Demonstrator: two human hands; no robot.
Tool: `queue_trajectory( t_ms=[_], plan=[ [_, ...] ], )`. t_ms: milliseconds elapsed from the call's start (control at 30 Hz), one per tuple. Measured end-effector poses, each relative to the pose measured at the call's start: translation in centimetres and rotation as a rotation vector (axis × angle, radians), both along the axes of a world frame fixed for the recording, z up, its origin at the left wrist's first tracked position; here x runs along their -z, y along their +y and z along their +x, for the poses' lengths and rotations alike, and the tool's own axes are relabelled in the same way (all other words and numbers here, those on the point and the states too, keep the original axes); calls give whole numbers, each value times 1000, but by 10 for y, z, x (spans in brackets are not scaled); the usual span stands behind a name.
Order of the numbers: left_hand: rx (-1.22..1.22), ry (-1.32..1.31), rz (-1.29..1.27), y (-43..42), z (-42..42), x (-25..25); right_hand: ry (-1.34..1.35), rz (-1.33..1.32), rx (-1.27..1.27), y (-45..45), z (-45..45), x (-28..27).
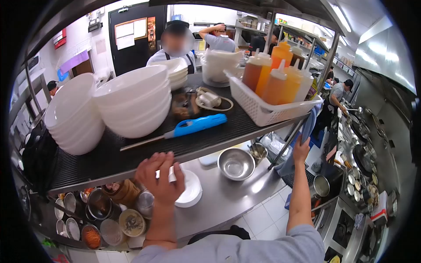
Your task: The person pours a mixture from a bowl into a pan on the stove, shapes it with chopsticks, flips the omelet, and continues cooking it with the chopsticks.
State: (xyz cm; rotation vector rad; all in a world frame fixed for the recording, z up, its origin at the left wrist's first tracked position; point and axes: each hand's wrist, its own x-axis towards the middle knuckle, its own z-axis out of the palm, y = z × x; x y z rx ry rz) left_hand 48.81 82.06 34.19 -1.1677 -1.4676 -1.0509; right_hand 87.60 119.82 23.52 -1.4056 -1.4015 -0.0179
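One blue cloth (311, 122) is gripped by the right hand (301, 150) at the right end of the shelf (116, 161)! Just left, squeeze bottles (274, 87) are held in a white basket (280, 115). By the near edge, the left hand (161, 177) is held loosely spread; contact cannot be told. White plates (191, 189) are seen beside it.

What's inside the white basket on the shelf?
Several squeeze bottles with orange, yellow and reddish-brown contents, plus a whitish one. The near wall of the basket hides the bottles' bases, and the basket floor can't be seen.
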Motion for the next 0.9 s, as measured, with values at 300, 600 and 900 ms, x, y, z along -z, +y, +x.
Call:
queue_trajectory(
  t_ms=[300, 600, 900],
  plan=[
    [191, -105, -88, -18, -5, -6, -116, -180, 104, -35, -18, -30],
    [176, -79, -50, -15, -9, -3, -179, -231, 3, -28, 6, 26],
    [135, -29, -74, -12, -7, -3, 167, 210, -469, -268, -118, -166]
  ],
)
